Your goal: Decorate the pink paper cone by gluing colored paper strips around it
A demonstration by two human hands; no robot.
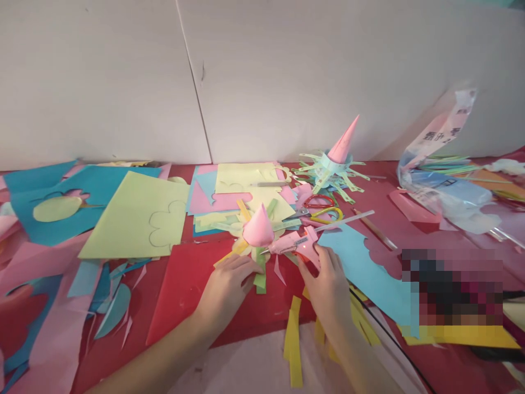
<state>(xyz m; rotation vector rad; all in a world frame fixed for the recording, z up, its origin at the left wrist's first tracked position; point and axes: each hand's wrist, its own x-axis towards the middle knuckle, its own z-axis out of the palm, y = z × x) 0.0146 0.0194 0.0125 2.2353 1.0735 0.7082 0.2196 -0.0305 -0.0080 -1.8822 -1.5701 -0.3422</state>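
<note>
The pink glue gun (292,242) is held in the right hand (330,282), tip pointed left at the green strip (261,281). Below the pink cone (258,227), that strip is touched by the left hand (229,280); a pinch cannot be told.

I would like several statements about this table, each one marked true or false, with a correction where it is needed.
1. The right hand holds a pink glue gun. True.
2. The left hand also grips the glue gun. False: it is at a green paper strip.
3. The taller pink cone leans to the right. True.
4. The pale green sheet is blank. False: it bears a drawn, scalloped outline.
5. A plastic bag lies right of that cone. True.
</note>
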